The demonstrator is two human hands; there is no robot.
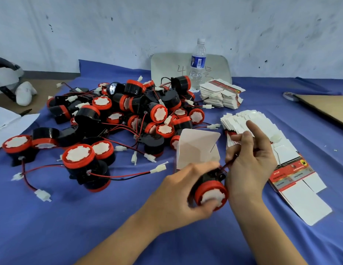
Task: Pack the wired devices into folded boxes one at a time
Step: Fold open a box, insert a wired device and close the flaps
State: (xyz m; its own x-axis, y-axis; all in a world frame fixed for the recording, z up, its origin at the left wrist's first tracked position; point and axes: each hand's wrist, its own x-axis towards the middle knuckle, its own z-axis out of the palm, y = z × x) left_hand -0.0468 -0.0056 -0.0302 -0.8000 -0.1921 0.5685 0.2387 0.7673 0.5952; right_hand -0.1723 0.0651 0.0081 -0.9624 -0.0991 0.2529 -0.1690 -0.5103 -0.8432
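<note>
Blue cloth covers the counter. Left hand: fingers and thumb curled round one wired device, which has a black body and a red cap whose white centre faces me. I hold it low in front of me, above the cloth. Right hand: thumb and middle fingers pinch the device's red-and-black wire close to the body, index finger pointing up.

Folded box: white inside, mouth open, standing just beyond my left hand. I cannot tell whether the hand touches it.

Pile of devices: heaped on the cloth to the left and behind, wires and white connectors tangled through it.

Fanned stack of flat boxes: behind my right hand. A single flat box, printed red, lies unfolded to the right of that hand. A second stack sits further back beside a water bottle.
</note>
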